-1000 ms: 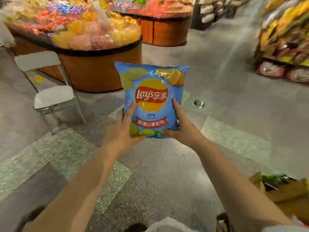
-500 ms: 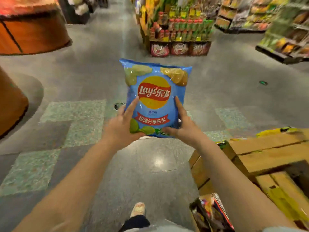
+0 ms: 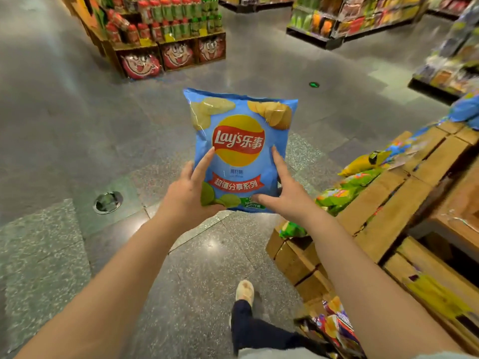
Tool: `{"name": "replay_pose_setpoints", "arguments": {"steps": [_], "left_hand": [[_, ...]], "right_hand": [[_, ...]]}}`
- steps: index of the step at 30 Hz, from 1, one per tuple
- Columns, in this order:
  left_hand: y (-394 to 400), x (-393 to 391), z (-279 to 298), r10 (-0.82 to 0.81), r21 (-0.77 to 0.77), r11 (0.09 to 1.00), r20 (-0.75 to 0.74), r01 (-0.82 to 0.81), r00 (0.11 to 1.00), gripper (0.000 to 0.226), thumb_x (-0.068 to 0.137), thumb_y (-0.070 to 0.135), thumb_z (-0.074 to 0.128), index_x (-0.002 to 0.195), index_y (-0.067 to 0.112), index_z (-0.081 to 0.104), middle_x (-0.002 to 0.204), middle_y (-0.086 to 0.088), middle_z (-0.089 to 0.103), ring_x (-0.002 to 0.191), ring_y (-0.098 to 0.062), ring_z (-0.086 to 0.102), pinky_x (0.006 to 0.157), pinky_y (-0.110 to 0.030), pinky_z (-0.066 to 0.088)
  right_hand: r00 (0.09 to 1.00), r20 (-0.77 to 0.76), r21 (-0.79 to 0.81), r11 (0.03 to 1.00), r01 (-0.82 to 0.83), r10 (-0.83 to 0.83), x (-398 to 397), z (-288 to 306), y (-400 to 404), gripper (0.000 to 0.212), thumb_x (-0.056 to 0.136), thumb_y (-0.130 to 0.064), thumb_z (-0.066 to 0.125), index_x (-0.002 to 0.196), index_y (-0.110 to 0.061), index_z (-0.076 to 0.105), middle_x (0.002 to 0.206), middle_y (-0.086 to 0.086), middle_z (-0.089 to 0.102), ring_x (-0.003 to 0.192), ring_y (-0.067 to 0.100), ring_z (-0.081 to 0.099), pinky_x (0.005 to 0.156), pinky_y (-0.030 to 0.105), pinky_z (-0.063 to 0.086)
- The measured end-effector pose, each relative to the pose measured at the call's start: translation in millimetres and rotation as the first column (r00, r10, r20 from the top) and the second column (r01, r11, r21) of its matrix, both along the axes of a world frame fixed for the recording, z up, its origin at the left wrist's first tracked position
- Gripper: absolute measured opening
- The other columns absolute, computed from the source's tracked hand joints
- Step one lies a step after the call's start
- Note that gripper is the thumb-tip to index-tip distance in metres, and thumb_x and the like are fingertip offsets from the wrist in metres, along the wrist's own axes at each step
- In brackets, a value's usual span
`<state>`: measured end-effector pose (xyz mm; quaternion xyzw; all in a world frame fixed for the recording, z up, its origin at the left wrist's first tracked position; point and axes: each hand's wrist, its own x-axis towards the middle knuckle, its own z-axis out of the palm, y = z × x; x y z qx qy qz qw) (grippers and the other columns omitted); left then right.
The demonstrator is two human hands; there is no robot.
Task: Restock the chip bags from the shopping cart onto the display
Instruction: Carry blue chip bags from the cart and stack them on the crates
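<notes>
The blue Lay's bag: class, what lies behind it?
Behind the blue Lay's bag, held by the left hand and right hand, only grey floor shows around its edges; the patch directly behind is covered.

A: What is covered on the chip bag?
B: Its lower corners are hidden behind the left hand and the right hand; the small print under the logo cannot be read.
A: And the wooden display?
B: It is cut off by the right edge, and the bags lying on it are blurred.
A: The far shelves?
B: Smeared; no labels can be made out.
</notes>
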<state>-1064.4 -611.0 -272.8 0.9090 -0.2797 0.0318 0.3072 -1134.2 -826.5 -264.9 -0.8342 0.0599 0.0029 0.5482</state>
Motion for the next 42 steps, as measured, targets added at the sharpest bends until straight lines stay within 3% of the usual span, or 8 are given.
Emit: {"name": "replay_pose_setpoints", "arguments": {"steps": [5, 14, 17, 20, 25, 29, 33, 42], "left_hand": [[-49.4, 101.8, -14.8, -0.118, -0.022, 0.993, -0.010, 0.118, 0.993, 0.113, 0.070, 0.037, 0.081, 0.135, 0.060, -0.008, 0.131, -0.007, 0.038, 0.105, -0.033, 0.055, 0.080, -0.048, 0.052], [-136.3, 290.9, 22.2, -0.198, 0.060, 0.979, 0.062, 0.194, 0.978, 0.103, 0.072, 0.035, 0.080, 0.134, 0.051, 0.000, 0.143, -0.007, 0.033, 0.106, -0.036, 0.055, 0.080, -0.042, 0.047], [-156.9, 348.5, 21.3, -0.213, 0.058, 0.976, 0.041, 0.211, 0.976, 0.109, 0.072, 0.036, 0.081, 0.130, 0.058, -0.009, 0.144, -0.004, 0.031, 0.106, -0.033, 0.056, 0.079, -0.039, 0.047], [-182.6, 412.4, 12.8, -0.256, 0.086, 0.963, 0.011, 0.254, 0.967, 0.115, 0.070, 0.038, 0.081, 0.128, 0.062, -0.015, 0.146, -0.004, 0.028, 0.109, -0.035, 0.055, 0.083, -0.043, 0.050], [-246.0, 526.2, 6.3, -0.373, 0.092, 0.924, -0.007, 0.372, 0.928, 0.115, 0.070, 0.040, 0.080, 0.128, 0.062, -0.017, 0.148, -0.009, 0.026, 0.109, -0.040, 0.055, 0.083, -0.047, 0.050], [-306.9, 604.6, 17.4, -0.489, 0.073, 0.870, -0.006, 0.488, 0.872, 0.113, 0.071, 0.038, 0.081, 0.128, 0.059, -0.014, 0.146, -0.006, 0.029, 0.106, -0.037, 0.057, 0.082, -0.044, 0.050], [-385.1, 662.3, 28.2, -0.633, 0.064, 0.773, 0.018, 0.631, 0.774, 0.113, 0.070, 0.040, 0.080, 0.130, 0.061, -0.013, 0.147, -0.004, 0.029, 0.108, -0.035, 0.056, 0.081, -0.043, 0.050], [-606.7, 714.1, 19.3, -0.853, 0.065, 0.521, 0.035, 0.851, 0.520, 0.118, 0.068, 0.042, 0.082, 0.132, 0.065, -0.015, 0.150, -0.005, 0.026, 0.120, -0.036, 0.050, 0.086, -0.046, 0.050]], "right_hand": [[0.995, -0.004, 0.003, 0.995, 0.097, -0.097, 85.2, -17.3, -45.6, 0.104, 0.083, -0.017, 0.073, 0.145, -0.052, -0.003, 0.155, -0.014, 0.021, 0.128, 0.012, 0.046, 0.096, 0.036, 0.050], [0.984, 0.024, 0.025, 0.984, 0.178, -0.178, 257.0, 8.7, -122.6, 0.106, 0.081, -0.022, 0.075, 0.141, -0.059, -0.003, 0.148, -0.024, 0.028, 0.126, 0.012, 0.049, 0.099, 0.044, 0.048], [0.978, 0.012, 0.053, 0.977, 0.208, -0.208, 309.0, 6.7, -142.5, 0.104, 0.083, -0.017, 0.073, 0.146, -0.051, -0.003, 0.122, -0.047, 0.022, 0.111, -0.014, 0.046, 0.088, 0.010, 0.046], [0.971, 0.007, 0.062, 0.969, 0.239, -0.240, 358.6, 3.6, -162.7, 0.101, 0.084, -0.014, 0.071, 0.148, -0.044, -0.002, 0.127, -0.040, 0.017, 0.111, -0.016, 0.036, 0.075, -0.004, 0.038], [0.934, 0.021, 0.062, 0.933, 0.355, -0.357, 447.3, -3.5, -206.0, 0.101, 0.085, -0.016, 0.071, 0.149, -0.043, -0.003, 0.119, -0.046, 0.012, 0.121, -0.011, 0.027, 0.096, 0.014, 0.037], [0.886, 0.026, 0.106, 0.883, 0.457, -0.462, 506.7, 8.3, -243.5, 0.100, 0.086, -0.016, 0.070, 0.148, -0.044, -0.003, 0.123, -0.043, 0.017, 0.121, -0.010, 0.027, 0.095, 0.015, 0.035], [0.801, 0.050, 0.125, 0.799, 0.588, -0.597, 541.7, 18.9, -290.2, 0.098, 0.086, -0.009, 0.067, 0.150, -0.035, -0.003, 0.127, -0.038, 0.012, 0.109, -0.026, 0.025, 0.081, -0.006, 0.032], [0.573, 0.101, 0.084, 0.580, 0.810, -0.814, 561.4, 14.7, -444.0, 0.095, 0.087, -0.002, 0.064, 0.151, -0.026, -0.002, 0.147, -0.021, 0.008, 0.109, -0.027, 0.025, 0.081, -0.007, 0.034]]}}
